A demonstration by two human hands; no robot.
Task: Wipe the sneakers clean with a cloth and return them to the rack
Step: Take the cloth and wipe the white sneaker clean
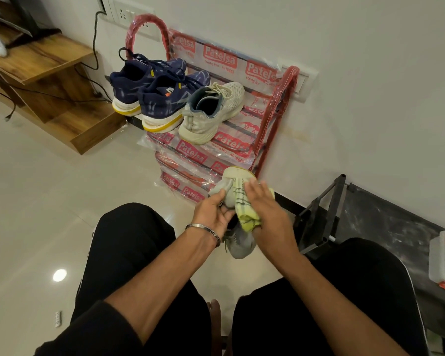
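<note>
On the left, two navy sneakers (149, 91) sit on the red rack (275, 104), a white sneaker (211, 111) just beside them. Lower down, the left hand (213, 214) curls its fingers round the grey-white sneaker (238, 242) held between the knees, and the right hand (270, 214) lies with loosely spread fingers on the yellow-green cloth (244, 209), pressing it to that shoe.

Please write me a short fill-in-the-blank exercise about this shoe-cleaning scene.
1. The right hand presses a ____ cloth against the held sneaker.
2. The red rack holds ____ sneakers.
3. The bracelet is on the ____ wrist.

Missing words: yellow; three; left
</note>
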